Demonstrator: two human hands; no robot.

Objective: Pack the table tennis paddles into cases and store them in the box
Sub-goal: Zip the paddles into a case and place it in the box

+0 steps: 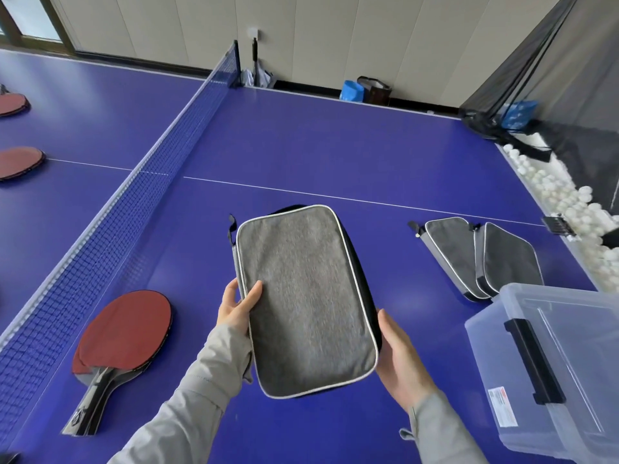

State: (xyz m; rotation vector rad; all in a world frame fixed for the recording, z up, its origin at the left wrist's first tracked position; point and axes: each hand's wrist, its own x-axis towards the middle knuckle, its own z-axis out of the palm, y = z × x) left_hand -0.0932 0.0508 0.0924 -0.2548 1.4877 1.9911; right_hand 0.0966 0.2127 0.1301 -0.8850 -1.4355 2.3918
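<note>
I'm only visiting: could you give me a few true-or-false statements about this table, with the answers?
1. Both the left hand and the right hand hold the grey case. True.
2. A red paddle lies on the table beside the net. True.
3. The clear box stands on the far side of the net. False: it stands at the near right, on the person's side.
4. The held case is the only one in sight. False: spare cases lie on the table next to the box.

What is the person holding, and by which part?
A grey paddle case, in both hands: the left hand grips its left long edge, thumb on top; the right hand holds its right edge near the near corner.
</note>
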